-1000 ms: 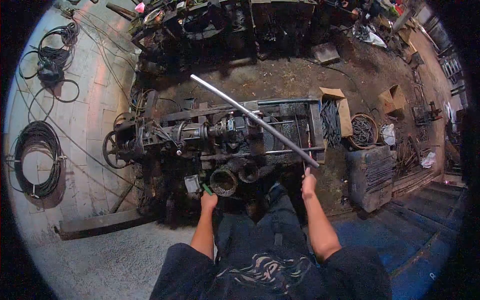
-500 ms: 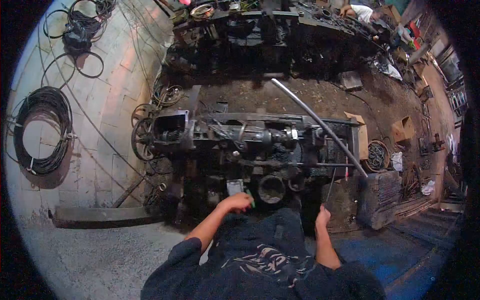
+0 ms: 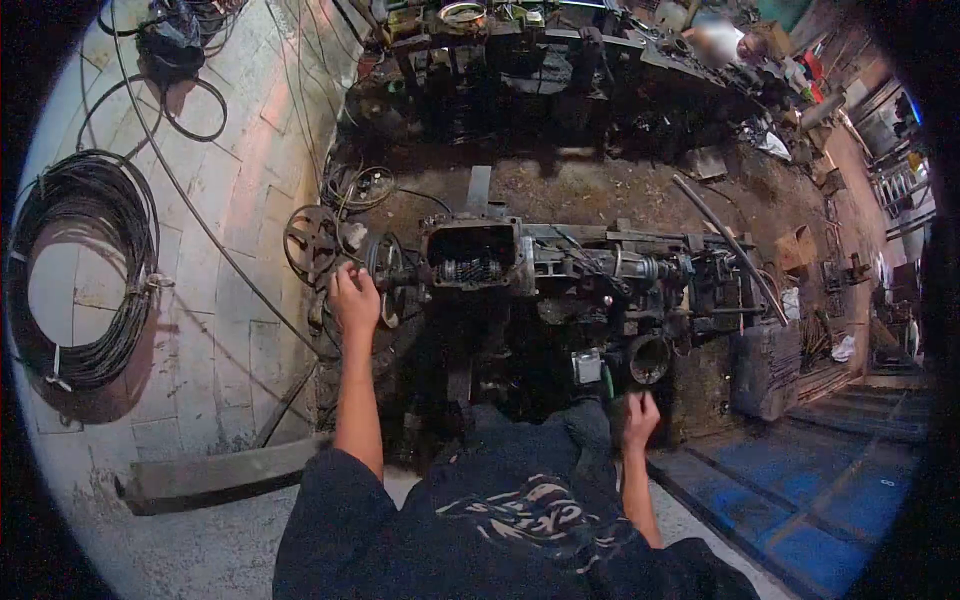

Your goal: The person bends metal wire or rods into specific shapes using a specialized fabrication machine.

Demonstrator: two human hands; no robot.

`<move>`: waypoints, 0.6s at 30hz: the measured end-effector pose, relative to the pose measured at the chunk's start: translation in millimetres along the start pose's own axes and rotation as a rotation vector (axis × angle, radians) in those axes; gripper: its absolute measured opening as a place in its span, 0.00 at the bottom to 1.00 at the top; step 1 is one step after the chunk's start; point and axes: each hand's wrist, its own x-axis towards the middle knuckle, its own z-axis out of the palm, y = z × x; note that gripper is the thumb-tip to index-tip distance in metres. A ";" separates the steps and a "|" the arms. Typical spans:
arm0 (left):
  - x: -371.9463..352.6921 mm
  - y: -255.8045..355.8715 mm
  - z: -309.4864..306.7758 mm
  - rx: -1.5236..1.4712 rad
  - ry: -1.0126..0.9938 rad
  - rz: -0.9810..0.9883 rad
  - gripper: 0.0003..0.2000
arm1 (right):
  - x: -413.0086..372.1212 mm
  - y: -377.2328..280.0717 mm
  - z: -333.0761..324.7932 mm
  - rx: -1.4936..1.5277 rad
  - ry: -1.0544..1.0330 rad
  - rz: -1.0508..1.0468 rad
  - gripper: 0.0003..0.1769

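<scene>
My left hand is raised beside the spoked wheel at the left end of a long, dark machine. Its fingers are slightly apart, and nothing shows between them. An open housing with gears inside lies to the right of that wheel. Low in the view, my right hand has its fingers closed, and what they hold, if anything, is too small to make out. Just above it stands a dark round cup-like part. A small pale box is to its upper left, near a green object.
A coil of black cable lies on the pale floor at left. A long metal bar leans across the machine's right end. Beyond it is a cluttered workbench, with another person at the upper right. A dark block stands at right.
The view has shifted left along the machine. My left hand has moved from the pale box to the spoked wheel. My right hand has come nearer the cup-like part; its thin rod no longer shows.
</scene>
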 end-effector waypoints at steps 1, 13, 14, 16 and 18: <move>4.7 -14.8 9.0 -0.004 -0.007 0.000 0.14 | 19.1 -39.0 27.6 0.142 -0.033 -0.063 0.11; 0.8 -13.7 7.5 0.211 -0.308 -0.087 0.19 | -26.4 -195.8 194.7 0.517 -0.672 0.519 0.25; 0.2 -12.6 6.9 0.208 -0.307 -0.094 0.19 | -27.6 -197.9 194.8 0.510 -0.675 0.518 0.25; 0.7 -10.3 5.5 0.217 -0.315 -0.076 0.17 | -25.3 -204.2 195.8 0.432 -0.667 0.619 0.25; 8.0 -12.7 13.3 0.227 -0.320 -0.068 0.16 | -21.7 -210.1 197.9 0.433 -0.631 0.631 0.25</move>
